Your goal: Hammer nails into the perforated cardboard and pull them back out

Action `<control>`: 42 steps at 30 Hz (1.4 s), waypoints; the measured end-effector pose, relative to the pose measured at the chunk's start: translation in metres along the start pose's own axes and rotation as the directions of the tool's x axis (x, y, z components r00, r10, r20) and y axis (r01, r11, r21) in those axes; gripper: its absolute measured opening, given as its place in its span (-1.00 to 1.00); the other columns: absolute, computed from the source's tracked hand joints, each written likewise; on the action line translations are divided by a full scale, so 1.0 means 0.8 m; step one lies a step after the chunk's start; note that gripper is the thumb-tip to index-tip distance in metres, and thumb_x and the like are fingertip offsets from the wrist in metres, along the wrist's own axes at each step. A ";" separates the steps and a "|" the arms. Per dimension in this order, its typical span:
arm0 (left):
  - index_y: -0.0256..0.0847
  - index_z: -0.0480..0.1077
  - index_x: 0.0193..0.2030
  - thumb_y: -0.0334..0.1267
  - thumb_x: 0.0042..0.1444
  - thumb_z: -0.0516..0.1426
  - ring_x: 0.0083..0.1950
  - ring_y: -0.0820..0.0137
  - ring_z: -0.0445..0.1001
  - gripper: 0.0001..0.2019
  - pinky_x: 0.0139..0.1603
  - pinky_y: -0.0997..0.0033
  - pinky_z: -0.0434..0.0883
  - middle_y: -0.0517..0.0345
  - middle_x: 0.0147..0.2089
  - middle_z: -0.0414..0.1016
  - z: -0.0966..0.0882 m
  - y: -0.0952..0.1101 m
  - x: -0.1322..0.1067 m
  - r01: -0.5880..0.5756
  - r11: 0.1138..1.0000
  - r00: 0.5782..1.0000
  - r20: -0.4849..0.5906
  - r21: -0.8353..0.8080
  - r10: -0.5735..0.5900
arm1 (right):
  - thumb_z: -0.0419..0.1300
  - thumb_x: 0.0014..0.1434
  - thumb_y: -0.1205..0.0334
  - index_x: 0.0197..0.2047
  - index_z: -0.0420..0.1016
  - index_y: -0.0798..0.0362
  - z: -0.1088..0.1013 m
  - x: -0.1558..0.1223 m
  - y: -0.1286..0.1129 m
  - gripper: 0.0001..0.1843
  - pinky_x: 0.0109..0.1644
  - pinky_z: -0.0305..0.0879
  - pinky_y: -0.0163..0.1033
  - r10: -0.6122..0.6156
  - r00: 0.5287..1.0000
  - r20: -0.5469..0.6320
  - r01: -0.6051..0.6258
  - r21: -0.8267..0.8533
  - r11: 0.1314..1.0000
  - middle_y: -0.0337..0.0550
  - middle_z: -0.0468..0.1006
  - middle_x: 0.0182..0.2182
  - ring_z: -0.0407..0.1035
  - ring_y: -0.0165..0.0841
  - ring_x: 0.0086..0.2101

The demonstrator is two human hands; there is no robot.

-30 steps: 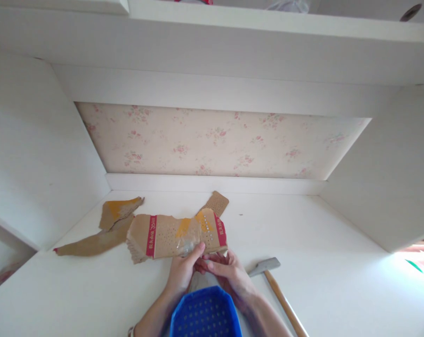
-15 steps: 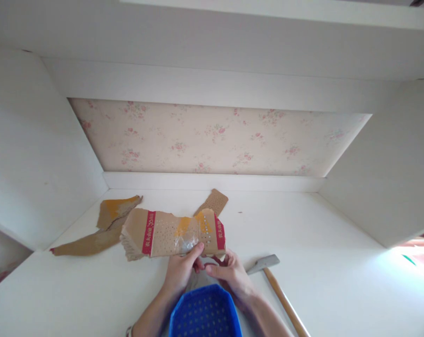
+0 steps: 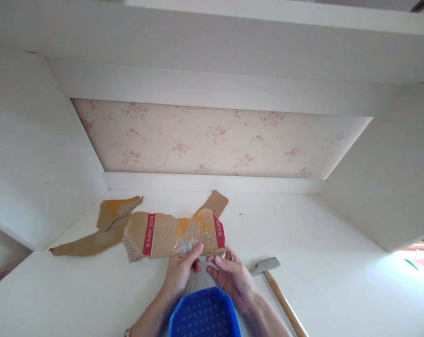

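A torn piece of cardboard [image 3: 168, 236], dotted with small holes and marked with red bands, orange patches and clear tape, is raised above the white surface. My left hand [image 3: 179, 274] grips its lower edge, thumb on the front and fingers behind. At the lower right corner, my right hand [image 3: 235, 276] holds the same edge, its thumb and a finger at the rim and other fingers loosely curled beneath. Between my forearms is a blue basket [image 3: 205, 311] with a perforated bottom.
A hammer-like tool [image 3: 280, 292] with a wooden handle and flat metal head lies right of my right hand. Torn cardboard scraps [image 3: 92, 242] lie at left, and a smaller perforated cardboard piece [image 3: 215, 202] lies behind. White panels [image 3: 366, 178] and flowered wallpaper [image 3: 219, 140] enclose the surface.
My right hand's thumb and fingers have shifted and spread slightly along the cardboard's lower right edge. My left hand keeps its grip, and the cardboard has barely moved.
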State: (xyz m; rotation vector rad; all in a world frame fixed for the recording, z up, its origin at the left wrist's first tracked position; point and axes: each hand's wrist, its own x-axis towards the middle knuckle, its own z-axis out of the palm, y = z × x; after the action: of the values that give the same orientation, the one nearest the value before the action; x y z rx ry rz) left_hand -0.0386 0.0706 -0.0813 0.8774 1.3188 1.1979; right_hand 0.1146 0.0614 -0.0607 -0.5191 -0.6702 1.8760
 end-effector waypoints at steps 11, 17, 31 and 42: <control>-0.21 0.37 -0.80 0.28 -0.09 0.29 -0.63 0.47 0.29 -0.39 -0.49 0.45 0.25 0.14 -0.74 0.36 -0.002 -0.007 0.003 -0.004 1.000 0.999 0.052 -0.016 0.005 | 0.53 -0.22 0.35 -0.31 0.64 0.03 0.005 0.010 0.010 -0.67 -0.11 0.36 -0.12 -0.044 0.997 0.066 0.049 -0.079 0.996 -0.21 0.63 -0.43 0.48 -0.25 -0.35; -0.21 0.37 -0.80 0.27 -0.10 0.30 -0.64 0.47 0.30 -0.40 -0.49 0.45 0.24 0.13 -0.74 0.36 -0.002 -0.015 0.006 -0.001 0.999 0.999 0.047 -0.041 0.003 | 0.51 -0.16 0.27 -0.38 0.60 0.07 0.012 0.006 0.009 -0.76 -0.07 0.31 -0.09 -0.039 0.993 0.113 0.053 -0.123 0.991 -0.09 0.65 -0.43 0.51 -0.16 -0.25; -0.13 0.27 -0.79 0.29 0.04 0.17 -0.53 0.35 0.33 -0.38 -0.32 0.37 0.27 0.21 -0.71 0.30 0.000 0.015 -0.008 0.002 0.979 0.979 -0.199 0.203 0.039 | 0.36 0.14 0.07 -0.23 0.32 -0.07 -0.021 0.013 0.026 -0.71 -0.64 -0.15 -0.45 -0.326 0.912 -0.249 0.233 -0.339 0.911 -0.49 0.24 -0.47 -0.03 -0.63 -0.67; -0.07 0.39 -0.74 0.21 0.06 0.13 -0.42 0.20 0.48 -0.48 -0.20 0.31 0.34 0.13 -0.63 0.49 0.002 0.016 -0.016 -0.059 0.888 0.997 -0.014 0.456 0.074 | 0.33 0.19 0.01 0.08 0.47 -0.03 -0.021 0.011 0.027 -0.56 -0.57 0.14 -0.40 -0.448 0.868 -0.213 0.166 -0.727 0.666 -0.33 0.41 -0.38 0.22 -0.53 -0.59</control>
State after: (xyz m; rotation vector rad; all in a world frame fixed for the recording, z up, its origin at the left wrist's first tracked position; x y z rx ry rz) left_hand -0.0370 0.0614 -0.0660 1.2509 1.6416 0.9659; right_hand 0.1067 0.0664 -0.0880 -1.1392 -1.1214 1.0899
